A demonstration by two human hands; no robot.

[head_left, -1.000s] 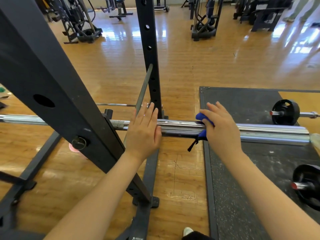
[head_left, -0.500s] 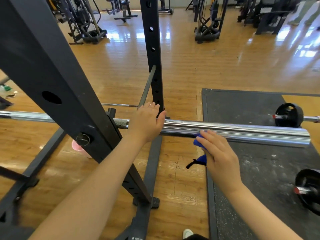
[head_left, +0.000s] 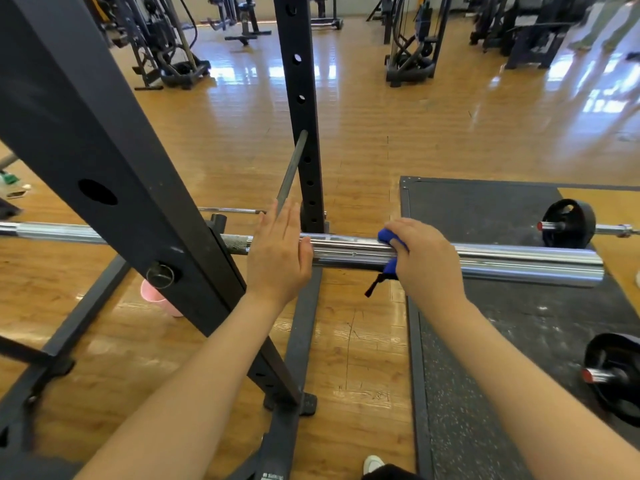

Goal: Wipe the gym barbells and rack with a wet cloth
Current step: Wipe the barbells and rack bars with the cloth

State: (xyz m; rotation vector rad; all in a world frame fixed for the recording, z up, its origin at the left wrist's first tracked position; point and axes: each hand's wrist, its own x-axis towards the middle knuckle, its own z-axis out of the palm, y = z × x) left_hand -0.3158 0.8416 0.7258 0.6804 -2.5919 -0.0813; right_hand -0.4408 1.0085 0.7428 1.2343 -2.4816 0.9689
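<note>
Glossy wooden gym floor (head_left: 363,140), with weight machines (head_left: 166,46) along the far wall and a black rubber mat (head_left: 485,216) to the right. Near side dominated by the black rack (head_left: 104,147), its slanted upright crossing the left of the view and a second holed post (head_left: 301,109) standing behind. Chrome barbell (head_left: 519,263) lying horizontally across the rack, its thick sleeve reaching out over the mat. Left hand (head_left: 278,252) laid flat on the bar just beside the sleeve's collar, fingers straight and together; half a second ago curled over the bar, now extended. Right hand (head_left: 424,259) wrapped over the top of the sleeve, gripping the blue cloth (head_left: 389,239) against the metal; half a second ago lower, below the sleeve on the near side, now up on top. Black cord of the cloth dangling beneath. Pink cup (head_left: 157,299) on the floor behind the upright; two plated bars (head_left: 568,226) resting on the mat to the right.
</note>
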